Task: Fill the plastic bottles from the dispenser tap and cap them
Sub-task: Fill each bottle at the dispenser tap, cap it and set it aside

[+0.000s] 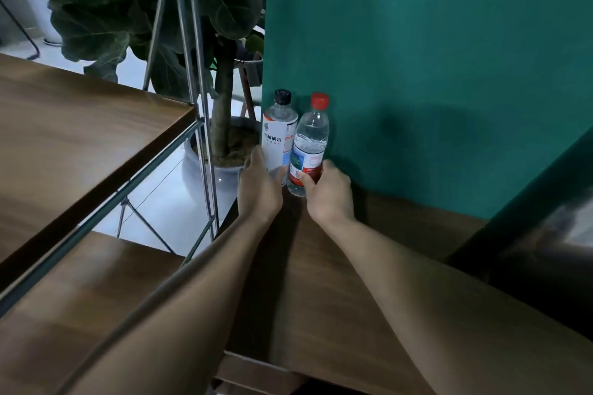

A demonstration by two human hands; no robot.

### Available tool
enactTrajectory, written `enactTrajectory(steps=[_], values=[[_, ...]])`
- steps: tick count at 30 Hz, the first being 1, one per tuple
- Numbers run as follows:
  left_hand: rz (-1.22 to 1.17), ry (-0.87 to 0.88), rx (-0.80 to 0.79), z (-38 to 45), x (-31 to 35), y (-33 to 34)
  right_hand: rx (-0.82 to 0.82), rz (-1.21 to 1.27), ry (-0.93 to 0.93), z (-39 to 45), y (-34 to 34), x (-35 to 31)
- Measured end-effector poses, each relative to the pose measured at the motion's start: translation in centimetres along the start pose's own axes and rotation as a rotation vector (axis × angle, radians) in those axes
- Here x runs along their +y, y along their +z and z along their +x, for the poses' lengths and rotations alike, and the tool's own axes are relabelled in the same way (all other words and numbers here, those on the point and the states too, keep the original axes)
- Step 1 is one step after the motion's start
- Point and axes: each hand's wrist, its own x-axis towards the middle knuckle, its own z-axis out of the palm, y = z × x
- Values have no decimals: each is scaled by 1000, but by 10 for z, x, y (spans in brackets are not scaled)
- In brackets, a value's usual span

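Two capped plastic bottles stand upright side by side on the wooden table [401,266], close against the green wall. The left bottle [278,133] has a black cap and a white label. The right bottle [310,141] has a red cap and a red and blue label. My left hand [260,184] grips the lower part of the black-capped bottle. Around the base of the red-capped bottle, my right hand [329,192] curls its thumb and fingers. Both bottles look clear; how full they are I cannot tell. No dispenser tap is in view.
A green wall [433,58] rises right behind the bottles. A wooden shelf unit with a metal frame [96,138] stands at the left. A potted plant [224,125] with large leaves sits on the floor between them. A dark object [552,234] lies at the right.
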Motion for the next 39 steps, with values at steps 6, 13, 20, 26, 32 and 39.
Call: enactTrajectory(steps=[6, 13, 20, 26, 32, 39], values=[[110, -83, 0, -20, -1, -3, -25, 70, 122, -3, -7, -11], [62, -39, -44, -121, 55, -35, -53, 418, 89, -82, -60, -11], [-78, 104, -217, -263, 153, -72, -87, 495, -228, -230, -202, 9], [-322, 183, -290, -382, 231, -50, 73, 444, -271, -327, -334, 78], [-411, 260, -522, -454, 307, 56, 275, 389, -114, -351, -431, 191], [-220, 278, -719, -463, 371, 235, 377, 158, 126, -308, -502, 344]])
